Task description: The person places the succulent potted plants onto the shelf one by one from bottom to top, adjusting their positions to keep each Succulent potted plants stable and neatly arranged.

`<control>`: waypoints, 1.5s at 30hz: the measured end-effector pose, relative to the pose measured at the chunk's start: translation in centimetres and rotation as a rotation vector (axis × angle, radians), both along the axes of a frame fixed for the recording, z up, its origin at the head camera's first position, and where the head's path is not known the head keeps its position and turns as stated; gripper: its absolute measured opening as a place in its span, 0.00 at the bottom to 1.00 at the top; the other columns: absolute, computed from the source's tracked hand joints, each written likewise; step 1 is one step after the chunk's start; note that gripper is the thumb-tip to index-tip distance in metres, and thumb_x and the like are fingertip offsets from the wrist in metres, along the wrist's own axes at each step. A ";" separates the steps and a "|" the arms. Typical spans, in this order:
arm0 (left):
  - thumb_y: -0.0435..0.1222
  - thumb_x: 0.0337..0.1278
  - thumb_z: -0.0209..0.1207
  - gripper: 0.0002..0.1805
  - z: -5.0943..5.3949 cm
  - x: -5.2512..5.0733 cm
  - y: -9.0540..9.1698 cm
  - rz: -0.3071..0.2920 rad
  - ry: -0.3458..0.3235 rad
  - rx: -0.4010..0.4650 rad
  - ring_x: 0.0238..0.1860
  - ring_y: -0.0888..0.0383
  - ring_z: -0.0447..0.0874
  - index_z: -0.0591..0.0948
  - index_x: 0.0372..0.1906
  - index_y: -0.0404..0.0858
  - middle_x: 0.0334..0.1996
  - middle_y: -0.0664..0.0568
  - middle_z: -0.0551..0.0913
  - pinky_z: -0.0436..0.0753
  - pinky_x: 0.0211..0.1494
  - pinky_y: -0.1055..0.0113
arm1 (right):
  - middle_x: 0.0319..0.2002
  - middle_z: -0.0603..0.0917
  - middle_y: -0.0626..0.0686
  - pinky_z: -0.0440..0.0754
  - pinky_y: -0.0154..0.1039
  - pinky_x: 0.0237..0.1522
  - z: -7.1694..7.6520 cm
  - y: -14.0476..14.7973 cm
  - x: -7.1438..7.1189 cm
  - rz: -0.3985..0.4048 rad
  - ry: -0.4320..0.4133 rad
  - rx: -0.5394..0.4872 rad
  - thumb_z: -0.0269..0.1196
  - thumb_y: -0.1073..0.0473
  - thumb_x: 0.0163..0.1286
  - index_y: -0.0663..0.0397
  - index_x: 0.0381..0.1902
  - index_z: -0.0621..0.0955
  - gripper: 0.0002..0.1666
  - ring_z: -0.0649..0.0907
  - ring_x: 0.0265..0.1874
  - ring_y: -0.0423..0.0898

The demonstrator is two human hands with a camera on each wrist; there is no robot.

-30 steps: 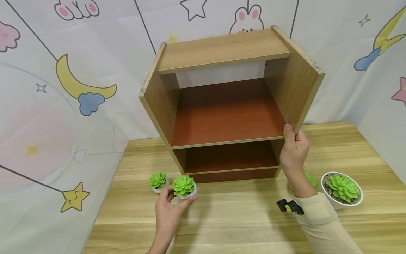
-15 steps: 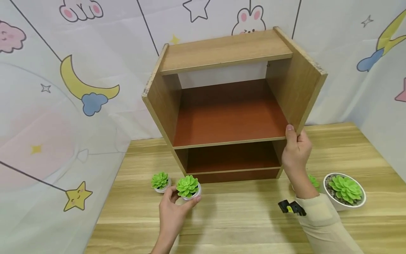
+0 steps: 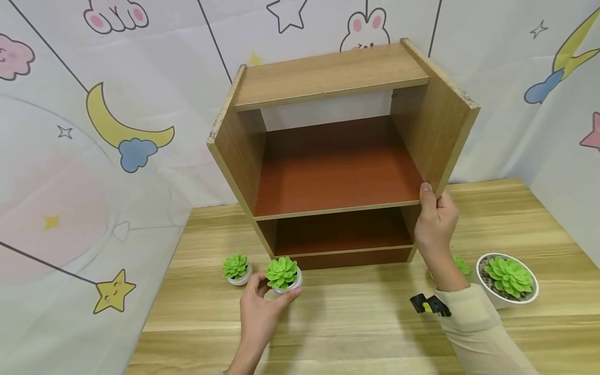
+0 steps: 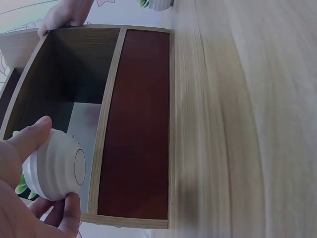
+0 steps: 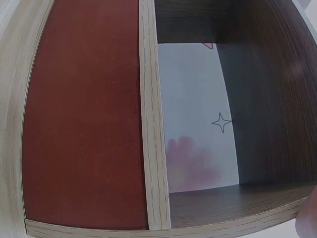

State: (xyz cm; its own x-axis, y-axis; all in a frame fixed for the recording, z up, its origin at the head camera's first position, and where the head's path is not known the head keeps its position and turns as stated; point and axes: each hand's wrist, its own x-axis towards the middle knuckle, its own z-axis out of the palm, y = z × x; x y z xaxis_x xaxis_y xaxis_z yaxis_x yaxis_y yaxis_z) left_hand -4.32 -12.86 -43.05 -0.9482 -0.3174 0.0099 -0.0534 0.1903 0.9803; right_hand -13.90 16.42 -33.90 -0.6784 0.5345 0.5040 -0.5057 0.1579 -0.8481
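Observation:
The left hand [image 3: 262, 312] pinches a small white pot with a green succulent [image 3: 282, 273] between thumb and fingers, in front of the lower left corner of a wooden shelf unit [image 3: 337, 208]. In the left wrist view the pot [image 4: 54, 166] shows its ribbed side and round base, above the table surface. The right hand [image 3: 436, 234] grips the right side panel of the unit, thumb at the front edge by the middle shelf. Only a bit of that hand [image 5: 308, 218] shows in the right wrist view, at the lower right edge.
A second small potted succulent [image 3: 236, 267] stands left of the held one. On the right are a larger white pot with a succulent [image 3: 508, 278] and another plant [image 3: 461, 265], partly behind the right wrist. A printed curtain [image 3: 187, 78] hangs behind the wooden table [image 3: 328, 333].
The left hand has moved slightly to the right with the potted succulent, away from the other small pot. The right hand keeps its hold on the unit.

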 end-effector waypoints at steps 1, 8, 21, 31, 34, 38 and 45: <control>0.39 0.28 0.83 0.35 0.0 0.0 0.0 -0.001 0.003 0.000 0.54 0.52 0.79 0.77 0.47 0.33 0.50 0.45 0.81 0.75 0.58 0.54 | 0.23 0.74 0.40 0.65 0.33 0.32 0.0 0.0 0.0 0.001 0.000 0.001 0.53 0.64 0.73 0.83 0.32 0.74 0.20 0.70 0.29 0.39; 0.38 0.29 0.83 0.36 0.0 -0.1 0.4 0.002 0.010 -0.007 0.55 0.50 0.78 0.77 0.49 0.32 0.52 0.45 0.80 0.75 0.58 0.52 | 0.24 0.75 0.40 0.66 0.32 0.33 0.0 -0.1 0.0 0.004 0.006 -0.006 0.53 0.64 0.73 0.84 0.33 0.74 0.19 0.71 0.30 0.39; 0.38 0.32 0.81 0.36 0.2 -0.1 1.9 -0.027 0.048 0.025 0.55 0.50 0.78 0.79 0.53 0.34 0.52 0.47 0.79 0.72 0.60 0.52 | 0.22 0.73 0.40 0.65 0.33 0.31 -0.1 0.0 0.2 0.002 -0.002 0.004 0.54 0.64 0.73 0.82 0.30 0.73 0.19 0.70 0.28 0.39; 0.38 0.34 0.81 0.37 -0.2 -0.4 3.2 -0.029 0.110 0.005 0.55 0.49 0.78 0.79 0.56 0.34 0.53 0.47 0.78 0.72 0.62 0.55 | 0.23 0.74 0.40 0.66 0.32 0.32 -0.2 0.1 0.1 -0.003 0.009 -0.001 0.54 0.64 0.73 0.83 0.32 0.74 0.19 0.71 0.29 0.39; 0.38 0.34 0.81 0.38 -0.3 -0.5 3.5 -0.033 0.139 -0.008 0.55 0.51 0.78 0.79 0.57 0.34 0.52 0.48 0.77 0.73 0.61 0.59 | 0.24 0.75 0.39 0.66 0.32 0.33 -0.1 0.2 0.0 -0.008 0.015 -0.010 0.54 0.65 0.73 0.83 0.32 0.74 0.19 0.71 0.29 0.39; 0.33 0.35 0.80 0.36 -0.5 -0.8 4.0 -0.023 0.158 -0.005 0.55 0.51 0.78 0.79 0.57 0.33 0.52 0.47 0.77 0.74 0.60 0.61 | 0.23 0.74 0.39 0.66 0.32 0.32 0.0 0.2 0.0 -0.010 0.013 -0.004 0.54 0.65 0.73 0.83 0.31 0.73 0.19 0.71 0.29 0.39; 0.31 0.36 0.79 0.36 -0.5 -1.0 4.2 0.000 0.170 -0.022 0.55 0.51 0.77 0.79 0.57 0.32 0.53 0.46 0.77 0.74 0.60 0.61 | 0.24 0.74 0.40 0.66 0.32 0.33 -0.1 0.1 -0.1 0.007 0.021 -0.008 0.54 0.65 0.73 0.84 0.31 0.74 0.19 0.71 0.30 0.39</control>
